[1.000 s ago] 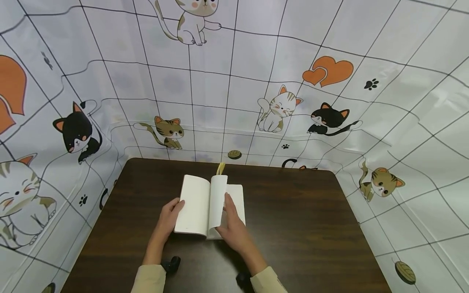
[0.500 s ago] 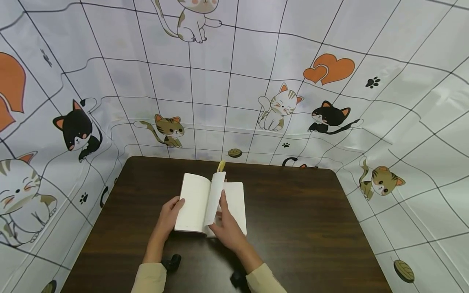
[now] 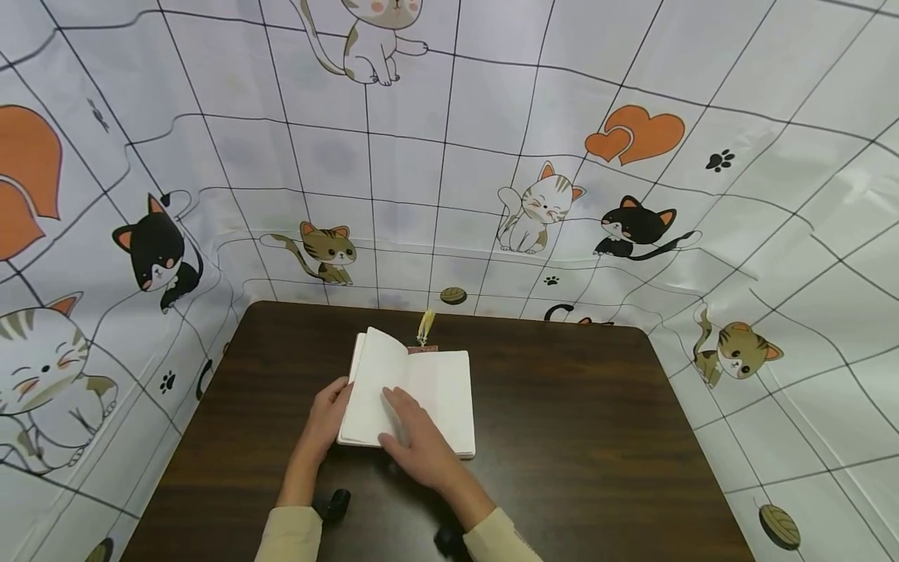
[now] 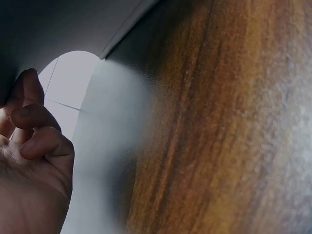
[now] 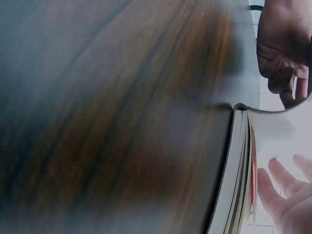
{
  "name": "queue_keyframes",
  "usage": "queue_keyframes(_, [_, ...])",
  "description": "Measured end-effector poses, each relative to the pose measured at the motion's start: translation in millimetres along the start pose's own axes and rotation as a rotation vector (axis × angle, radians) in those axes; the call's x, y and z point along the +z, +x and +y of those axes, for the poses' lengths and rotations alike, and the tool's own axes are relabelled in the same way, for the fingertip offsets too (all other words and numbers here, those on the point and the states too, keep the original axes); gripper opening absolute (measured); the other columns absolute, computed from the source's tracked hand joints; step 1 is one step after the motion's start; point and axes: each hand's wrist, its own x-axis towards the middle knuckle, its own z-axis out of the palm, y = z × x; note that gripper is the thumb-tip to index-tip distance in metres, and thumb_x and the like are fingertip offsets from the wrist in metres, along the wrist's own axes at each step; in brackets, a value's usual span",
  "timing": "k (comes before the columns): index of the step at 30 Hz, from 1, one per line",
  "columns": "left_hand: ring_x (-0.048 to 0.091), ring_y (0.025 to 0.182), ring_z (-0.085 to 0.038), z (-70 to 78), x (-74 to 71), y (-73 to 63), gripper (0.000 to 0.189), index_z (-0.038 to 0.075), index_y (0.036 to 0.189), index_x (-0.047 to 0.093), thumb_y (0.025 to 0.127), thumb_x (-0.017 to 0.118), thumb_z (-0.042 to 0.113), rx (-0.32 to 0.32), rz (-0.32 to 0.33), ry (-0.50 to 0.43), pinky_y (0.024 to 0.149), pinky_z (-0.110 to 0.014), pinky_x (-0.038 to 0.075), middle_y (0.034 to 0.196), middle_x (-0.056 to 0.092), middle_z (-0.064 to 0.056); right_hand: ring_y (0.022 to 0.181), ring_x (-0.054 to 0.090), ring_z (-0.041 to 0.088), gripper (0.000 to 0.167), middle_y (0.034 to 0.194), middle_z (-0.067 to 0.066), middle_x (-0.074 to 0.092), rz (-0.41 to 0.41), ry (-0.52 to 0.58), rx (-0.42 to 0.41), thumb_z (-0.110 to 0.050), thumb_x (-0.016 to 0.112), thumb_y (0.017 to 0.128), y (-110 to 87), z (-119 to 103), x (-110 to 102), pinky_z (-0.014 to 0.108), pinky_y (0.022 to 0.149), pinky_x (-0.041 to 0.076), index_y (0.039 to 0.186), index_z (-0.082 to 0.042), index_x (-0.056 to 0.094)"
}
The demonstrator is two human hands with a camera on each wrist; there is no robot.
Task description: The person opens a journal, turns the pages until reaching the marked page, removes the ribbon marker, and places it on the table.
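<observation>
An open notebook [image 3: 449, 406] with blank white pages lies over the middle of the dark table. My left hand [image 3: 326, 417] grips its left edge, thumb on top and fingers underneath; the left wrist view shows those fingers [image 4: 41, 146] bent beneath the dark cover [image 4: 63, 29]. My right hand [image 3: 421, 449] has its fingers extended over the left page [image 3: 372, 359], near the fold. In the right wrist view the right hand [image 5: 292, 200] is spread beside the thick page stack [image 5: 236, 180]. A yellow tassel [image 3: 425, 326] on a reddish bookmark [image 3: 423, 349] sticks out at the top.
The brown wooden table [image 3: 576, 421] extends on both sides of the notebook. Black wrist devices sit by both sleeves, such as the left device [image 3: 332, 506]. A white sheet [image 3: 393, 172] with cat drawings and grid lines hangs around the table's back and sides.
My right hand has swept leftward, carrying a raised page over from the right side to the left. More of the bookmark now shows. My left hand has kept its hold on the left edge.
</observation>
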Motion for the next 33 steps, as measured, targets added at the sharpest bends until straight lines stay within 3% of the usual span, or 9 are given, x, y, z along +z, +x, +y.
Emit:
queue_keyframes(4, [0.063, 0.075, -0.021, 0.5, 0.3, 1.3, 0.047, 0.012, 0.115, 0.069, 0.112, 0.049, 0.055, 0.003, 0.015, 0.014, 0.068, -0.034, 0.053, 0.088, 0.066, -0.005, 0.156, 0.045, 0.031, 0.057, 0.174, 0.009, 0.036, -0.019, -0.06, -0.034, -0.039, 0.057, 0.112, -0.4, -3.4, 1.2, 0.053, 0.122, 0.043, 0.166, -0.031, 0.041])
queue_keyframes(9, [0.065, 0.085, -0.016, -0.8, -1.9, 0.7, 0.056, 0.009, 0.131, 0.069, 0.114, 0.043, 0.056, 0.003, 0.022, -0.001, 0.077, -0.031, 0.054, 0.097, 0.07, -0.003, 0.154, 0.047, 0.033, 0.049, 0.175, 0.011, 0.036, -0.023, -0.098, -0.058, -0.04, 0.056, 0.113, -0.4, -1.7, 4.3, 0.053, 0.119, 0.045, 0.161, -0.034, 0.051])
queue_keyframes(12, [0.066, 0.088, -0.014, -2.2, -3.2, -0.2, 0.059, 0.008, 0.14, 0.066, 0.114, 0.043, 0.056, 0.016, 0.008, -0.015, 0.08, -0.03, 0.055, 0.102, 0.071, -0.002, 0.155, 0.046, 0.031, 0.049, 0.175, 0.009, 0.035, -0.021, -0.129, -0.063, -0.041, 0.057, 0.112, -0.3, 0.0, 5.7, 0.052, 0.12, 0.045, 0.16, -0.036, 0.051])
queue_keyframes(16, [0.066, 0.081, -0.016, -3.4, -3.6, -0.5, 0.05, 0.006, 0.133, 0.068, 0.113, 0.052, 0.05, 0.04, 0.004, -0.017, 0.073, -0.031, 0.055, 0.097, 0.07, -0.002, 0.155, 0.046, 0.029, 0.052, 0.176, 0.006, 0.034, -0.031, -0.151, -0.036, -0.043, 0.055, 0.113, -0.1, 0.3, 4.9, 0.051, 0.121, 0.044, 0.163, -0.034, 0.046])
queue_keyframes(25, [0.065, 0.085, -0.018, -5.5, -4.3, -0.2, 0.048, 0.009, 0.135, 0.07, 0.112, 0.055, 0.048, 0.014, 0.022, 0.029, 0.075, -0.032, 0.055, 0.105, 0.071, -0.008, 0.157, 0.044, 0.024, 0.064, 0.172, 0.001, 0.042, -0.065, -0.093, 0.105, -0.052, 0.046, 0.114, -3.2, 6.9, -4.3, 0.05, 0.125, 0.039, 0.17, -0.022, 0.034])
queue_keyframes(28, [0.064, 0.089, -0.016, -5.6, -5.1, -0.7, 0.049, 0.009, 0.139, 0.069, 0.112, 0.055, 0.048, 0.008, 0.02, 0.04, 0.078, -0.031, 0.054, 0.11, 0.071, -0.008, 0.155, 0.048, 0.026, 0.064, 0.169, 0.004, 0.047, -0.064, -0.132, 0.111, -0.048, 0.049, 0.114, -6.2, 14.6, -7.3, 0.049, 0.124, 0.041, 0.17, -0.019, 0.034])
queue_keyframes(33, [0.062, 0.09, -0.016, -5.4, -6.0, 0.7, 0.049, 0.009, 0.14, 0.069, 0.113, 0.055, 0.047, 0.01, 0.019, 0.042, 0.081, -0.031, 0.052, 0.109, 0.07, -0.006, 0.153, 0.049, 0.03, 0.071, 0.167, 0.009, 0.049, -0.07, -0.306, 0.072, -0.041, 0.065, 0.106, -13.4, 28.0, -13.6, 0.047, 0.123, 0.042, 0.167, -0.015, 0.039])
